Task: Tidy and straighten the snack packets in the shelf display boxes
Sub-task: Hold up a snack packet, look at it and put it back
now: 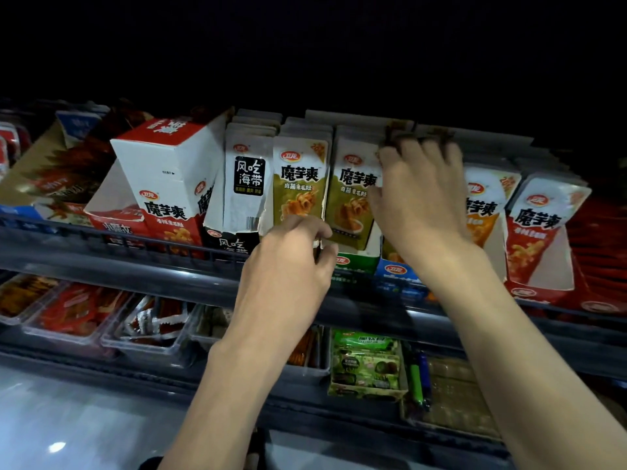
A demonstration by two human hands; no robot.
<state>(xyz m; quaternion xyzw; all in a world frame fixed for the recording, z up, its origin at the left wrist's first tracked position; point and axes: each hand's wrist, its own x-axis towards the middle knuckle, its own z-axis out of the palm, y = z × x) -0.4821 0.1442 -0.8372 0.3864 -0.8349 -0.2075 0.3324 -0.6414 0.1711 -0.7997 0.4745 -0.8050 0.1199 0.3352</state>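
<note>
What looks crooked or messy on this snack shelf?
The tall red-and-white cardboard carton at the upper shelf's left stands out. It sits tilted on an open display box of red packets, while the white packets and green packets to its right stand upright in rows.

This is looking like a shop, at its snack aisle. Two dark tiered shelves, an upper shelf (118, 266) and a lower shelf (169, 378), are sloping forward behind low rails. Open-fronted cardboard display boxes (169, 171) are standing side by side on the upper one, each holding a row of identical sealed packs facing out: green packets (300, 184), red packets (543, 225), a white packet (249, 184) showing a printed barcode. One brand logo is repeating across boxes and packs. Below, clear plastic bins (146, 347) are holding loose wrapped snacks, with a green carton (366, 368) sitting nearby. A glossy floor (68, 418) is catching light at lower left.
</note>
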